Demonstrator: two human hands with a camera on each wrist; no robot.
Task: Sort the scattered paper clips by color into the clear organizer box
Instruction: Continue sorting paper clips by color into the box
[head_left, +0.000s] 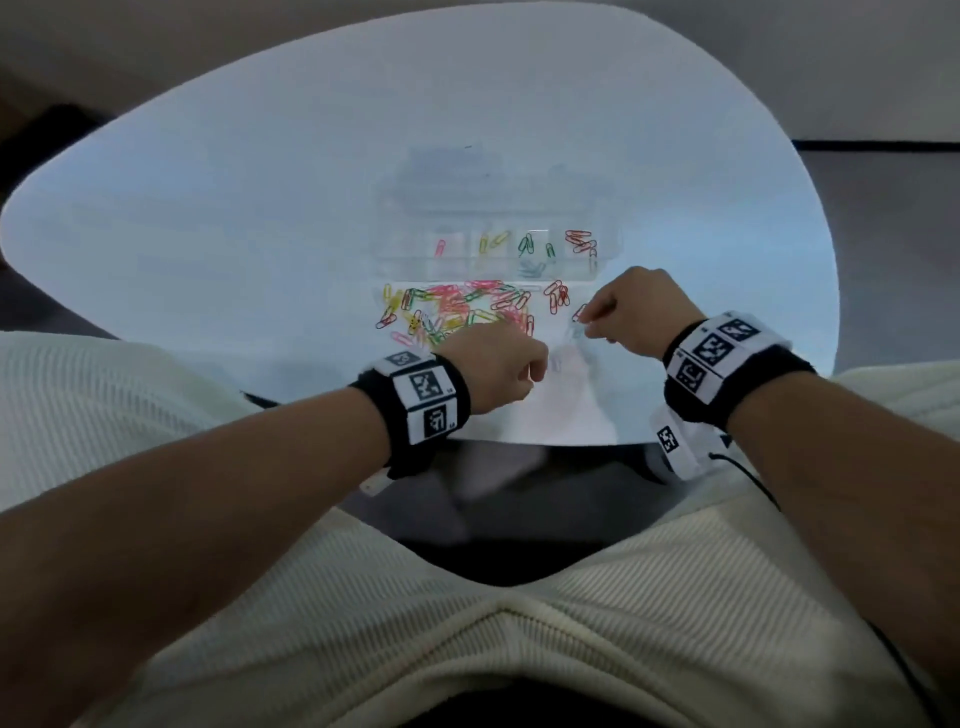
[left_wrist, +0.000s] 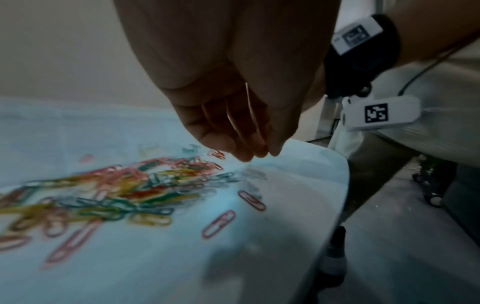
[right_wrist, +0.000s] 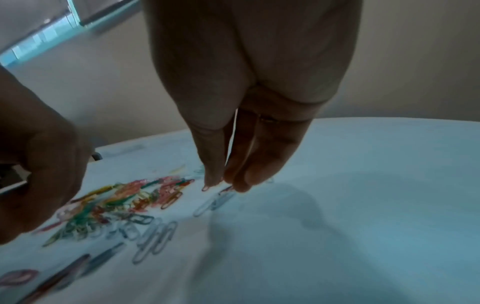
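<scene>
On the pale table (head_left: 208, 218), a loose heap of pink, yellow, green and red paper clips (head_left: 457, 309) lies at the left of the working area, just in front of the clear organizer box (head_left: 498, 244). The left hand (head_left: 493, 371) hovers over the near edge of that heap, its fingers (left_wrist: 233, 144) curled downward and bunched; whether its grip has a clip in it cannot be told (the wrist view shows the fingertips close together over the table, with nothing plainly between them). Two pink clips (left_wrist: 233, 214) lie apart from the heap, below that hand. Behind, the organizer box already has a few clips in its compartments: one pink, then yellow, then green, then red at the right end, with a grey cluster in the nearer row. A small group of red clips (head_left: 557, 299) sits between the heap and the right hand (head_left: 631, 309). That hand reaches down with thumb and fingertips (right_wrist: 215, 176) pinched together, its grip closed on a small clip whose rounded end shows below the thumb, right above several pale grey clips (right_wrist: 215, 202) lying on the table.
</scene>
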